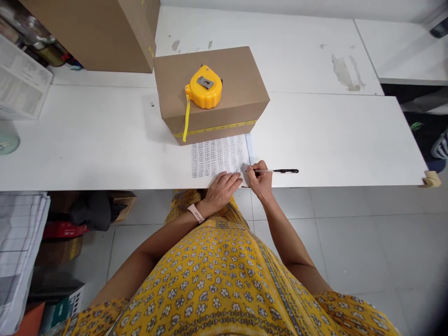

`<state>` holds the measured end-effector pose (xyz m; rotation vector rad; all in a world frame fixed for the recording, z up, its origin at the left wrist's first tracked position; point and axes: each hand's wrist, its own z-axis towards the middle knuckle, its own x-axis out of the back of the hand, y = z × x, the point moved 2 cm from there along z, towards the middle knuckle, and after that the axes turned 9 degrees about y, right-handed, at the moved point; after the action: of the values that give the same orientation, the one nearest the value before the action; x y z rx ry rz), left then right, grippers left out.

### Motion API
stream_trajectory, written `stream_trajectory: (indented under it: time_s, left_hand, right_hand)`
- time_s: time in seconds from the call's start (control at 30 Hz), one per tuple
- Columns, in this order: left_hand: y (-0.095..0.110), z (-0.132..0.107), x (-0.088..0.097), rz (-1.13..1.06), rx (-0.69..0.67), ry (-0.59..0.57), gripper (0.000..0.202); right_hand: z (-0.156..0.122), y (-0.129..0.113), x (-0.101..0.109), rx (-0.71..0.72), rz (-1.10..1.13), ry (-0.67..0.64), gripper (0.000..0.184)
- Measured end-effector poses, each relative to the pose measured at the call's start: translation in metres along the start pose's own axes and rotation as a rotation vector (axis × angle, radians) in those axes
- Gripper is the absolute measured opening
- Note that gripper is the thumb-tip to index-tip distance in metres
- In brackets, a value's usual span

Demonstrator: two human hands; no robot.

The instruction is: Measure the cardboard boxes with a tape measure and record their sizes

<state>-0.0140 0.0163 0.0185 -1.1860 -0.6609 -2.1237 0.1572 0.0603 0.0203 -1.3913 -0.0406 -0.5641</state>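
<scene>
My right hand grips a black pen, its tip at the lower right part of a printed sheet of paper. Dense columns of small dark print cover that sheet. My left hand lies flat over the sheet's lower edge, fingers stretched out, a pink band on the wrist. Just beyond the paper stands a closed brown cardboard box with a yellow printed strip along its near side, hiding the sheet's far end. A yellow tape measure rests on top of it, its strap hanging over the front.
The white table ends close to my body. A larger cardboard box and a white printed carton stand at the left. Patterned cloth hangs at the lower left, near boxes below the table. A wooden piece sits at the right corner.
</scene>
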Motion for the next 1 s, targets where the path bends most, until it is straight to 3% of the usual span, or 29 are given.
stream_trajectory:
  time_s: [0.43,1.0]
  left_hand:
    - [0.0,0.0011,0.0006,-0.024,0.028,-0.07,0.035]
    - [0.0001,0.0011,0.0023,-0.029,0.021,-0.047,0.035]
  right_hand:
    - [0.0016,-0.0017,0.0006,-0.018,-0.002,-0.001,0.033]
    - [0.0009,-0.0031,0.0004,-0.004,-0.007,-0.007,0.03]
